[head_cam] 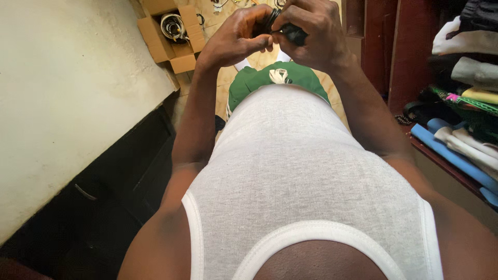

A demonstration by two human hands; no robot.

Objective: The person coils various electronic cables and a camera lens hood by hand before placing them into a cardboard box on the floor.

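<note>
Above tiled floor (228, 83), left hand (236, 39) and right hand (311, 33) both curl tightly around a coiled black cable (288, 28).

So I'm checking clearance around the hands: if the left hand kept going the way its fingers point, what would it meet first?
The left hand points its fingers right, at the black coiled cable both hands grip. Just past it is the right hand. They look already touching, though depth is hard to judge.
</note>
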